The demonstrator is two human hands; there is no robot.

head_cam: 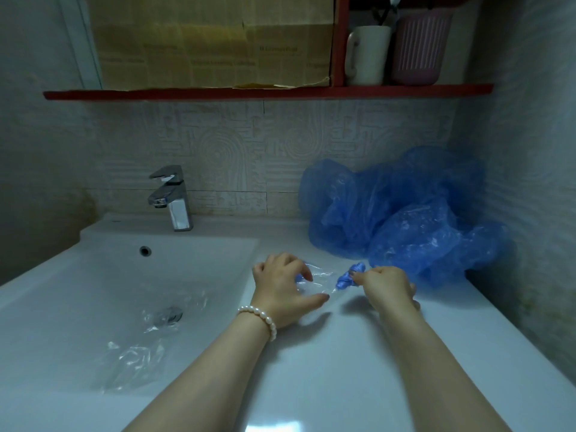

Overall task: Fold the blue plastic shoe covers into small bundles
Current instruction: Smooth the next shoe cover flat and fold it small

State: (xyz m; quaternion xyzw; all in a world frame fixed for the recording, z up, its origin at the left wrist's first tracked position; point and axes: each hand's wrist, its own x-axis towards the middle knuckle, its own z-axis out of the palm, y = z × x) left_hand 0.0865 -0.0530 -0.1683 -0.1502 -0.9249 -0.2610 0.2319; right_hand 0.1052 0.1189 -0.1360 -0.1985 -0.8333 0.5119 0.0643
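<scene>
1. Two bare forearms reach in over the glossy white table (327, 369); a pearl bead bracelet (260, 319) circles the left wrist.
2. The left hand (282, 288) presses down with spread fingers on a thin, clear-to-blue plastic shoe cover (318, 280) lying flat on the table.
3. The right hand (386, 286) pinches the cover's twisted blue end (347, 277) between its fingertips.
4. Beyond the right hand, a crinkled heap of blue shoe covers (402, 213) fills the corner.
5. Left of the left hand, the white sink (149, 307) holds crumpled clear plastic (134, 353), under a chrome tap (171, 198).
6. Above, a red shelf (268, 92) carries cardboard (212, 42) with unreadable print, a white mug (367, 54) and a ribbed pink cup (420, 48).
</scene>
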